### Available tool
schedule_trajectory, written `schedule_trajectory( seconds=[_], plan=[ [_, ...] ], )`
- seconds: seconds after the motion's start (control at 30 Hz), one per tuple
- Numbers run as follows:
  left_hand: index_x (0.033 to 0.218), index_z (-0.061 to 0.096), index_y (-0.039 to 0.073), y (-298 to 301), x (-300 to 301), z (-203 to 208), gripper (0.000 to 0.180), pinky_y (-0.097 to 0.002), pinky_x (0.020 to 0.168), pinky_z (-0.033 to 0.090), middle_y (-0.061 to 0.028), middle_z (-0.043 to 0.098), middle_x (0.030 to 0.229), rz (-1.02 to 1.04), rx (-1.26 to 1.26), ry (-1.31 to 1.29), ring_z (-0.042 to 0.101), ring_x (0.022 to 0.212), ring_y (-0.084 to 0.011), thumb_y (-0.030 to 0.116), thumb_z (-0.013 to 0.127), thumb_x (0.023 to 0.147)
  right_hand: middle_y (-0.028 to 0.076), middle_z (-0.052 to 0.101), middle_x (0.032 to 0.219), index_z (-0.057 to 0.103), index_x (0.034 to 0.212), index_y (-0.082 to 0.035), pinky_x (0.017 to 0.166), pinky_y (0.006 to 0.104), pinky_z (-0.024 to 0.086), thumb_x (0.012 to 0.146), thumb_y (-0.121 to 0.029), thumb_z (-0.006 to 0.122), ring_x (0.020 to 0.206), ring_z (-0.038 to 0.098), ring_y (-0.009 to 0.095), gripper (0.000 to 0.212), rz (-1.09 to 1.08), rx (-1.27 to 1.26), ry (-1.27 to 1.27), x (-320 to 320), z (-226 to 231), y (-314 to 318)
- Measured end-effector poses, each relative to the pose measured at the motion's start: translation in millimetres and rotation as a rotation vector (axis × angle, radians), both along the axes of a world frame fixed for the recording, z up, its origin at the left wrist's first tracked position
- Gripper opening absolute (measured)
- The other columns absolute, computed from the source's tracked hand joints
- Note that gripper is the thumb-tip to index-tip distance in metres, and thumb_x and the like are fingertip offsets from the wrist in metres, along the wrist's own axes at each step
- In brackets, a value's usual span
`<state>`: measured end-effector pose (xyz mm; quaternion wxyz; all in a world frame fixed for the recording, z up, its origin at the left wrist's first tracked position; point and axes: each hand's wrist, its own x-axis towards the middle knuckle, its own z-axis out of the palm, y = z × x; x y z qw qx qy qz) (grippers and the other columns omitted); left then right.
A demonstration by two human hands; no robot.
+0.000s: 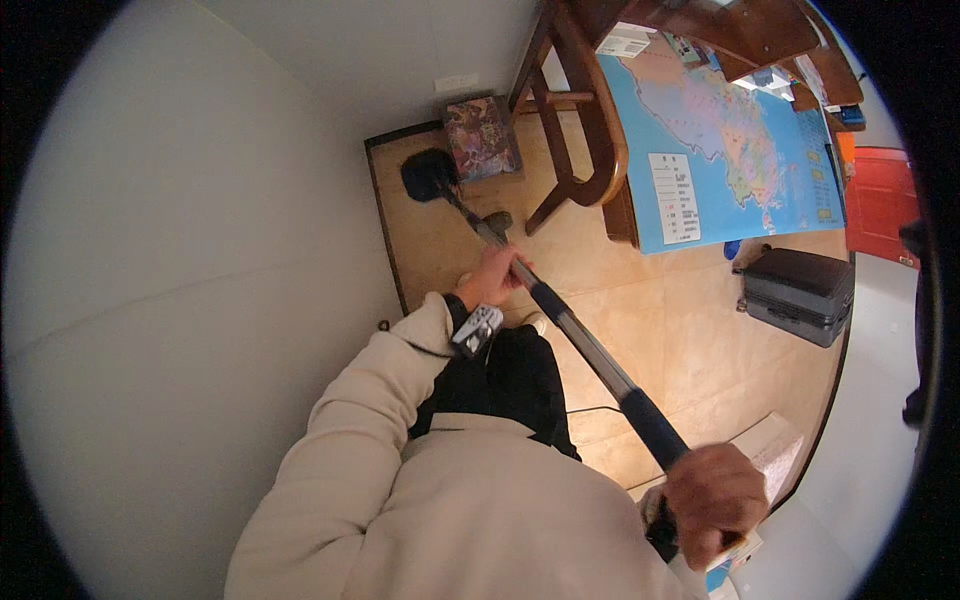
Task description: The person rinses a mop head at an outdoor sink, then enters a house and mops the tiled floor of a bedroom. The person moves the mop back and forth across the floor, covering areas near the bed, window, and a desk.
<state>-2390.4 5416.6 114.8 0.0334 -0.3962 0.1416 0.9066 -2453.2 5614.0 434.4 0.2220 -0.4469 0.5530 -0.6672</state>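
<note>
While both hands [492,277] [712,497] clench a mop pole [585,340], tan tile floor [680,340], white wall [200,250], map-covered table [720,140].

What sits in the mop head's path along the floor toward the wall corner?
The mop head rests on the tile right beside a patterned box at the wall, with wooden chair legs just to its right. Both hands, left hand and right hand, grip the pole.

Left hand [490,277] extended forward in closed grip, right hand [715,500] clenched near body
</note>
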Motion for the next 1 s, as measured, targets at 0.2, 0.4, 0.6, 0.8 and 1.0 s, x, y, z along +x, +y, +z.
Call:
schedule_trajectory(
  seconds=[0.2,0.4,0.6,0.8,1.0],
  plan=[
    [0.079,0.053,0.0,81.3,24.1,50.3,0.018,-0.0325,0.067,0.051,-0.012,0.056,0.078,-0.161,0.224,-0.076,0.058,0.071,-0.0183,0.016,0.046,0.082,0.006,0.044,0.054,0.042,0.064,-0.002,0.041,0.0296,0.044,0.078,-0.014,0.044,0.043,0.045,0.016,0.018,-0.008,-0.191,0.056,-11.5,55.4,33.3],
    [0.074,0.049,-0.003,94.9,28.2,58.6,0.018,-0.0335,0.065,0.052,-0.0106,0.055,0.072,-0.084,0.199,-0.038,0.059,0.074,-0.0229,0.013,0.048,0.083,0.004,0.044,0.049,0.042,0.061,-0.005,0.041,0.0299,0.046,0.075,-0.011,0.046,0.038,0.044,0.014,0.016,0.048,-0.255,0.023,-14.1,55.3,51.3],
    [0.067,0.049,0.0,101.9,25.7,61.9,0.019,-0.033,0.064,0.052,-0.0105,0.055,0.071,-0.07,0.177,-0.043,0.059,0.072,-0.022,0.012,0.047,0.082,0.0,0.038,0.04,0.04,0.059,-0.007,0.035,0.0241,0.041,0.074,-0.011,0.049,0.029,0.035,0.009,0.018,0.111,-0.53,0.028,-16.1,43.0,55.7],
    [0.066,0.049,0.001,76.0,13.4,42.4,0.019,-0.0303,0.063,0.051,-0.0111,0.054,0.068,-0.002,0.021,0.002,0.058,0.069,-0.0217,0.012,0.046,0.081,-0.001,0.044,0.038,0.044,0.05,-0.011,0.029,0.02,0.039,0.063,-0.001,0.059,0.027,0.04,0.007,0.022,0.016,-0.692,-0.101,-17.7,19.2,61.4],
    [0.065,0.047,0.005,30.7,-10.7,-10.2,0.019,-0.031,0.054,0.047,-0.0098,0.054,0.066,0.11,-0.05,-0.032,0.055,0.062,-0.0193,0.016,0.047,0.08,0.006,0.048,0.041,0.051,0.052,-0.002,0.033,0.0287,0.042,0.071,-0.009,0.061,0.032,0.047,0.015,0.022,0.115,-0.247,-0.024,-16.3,-31.2,51.3]
  ],
)
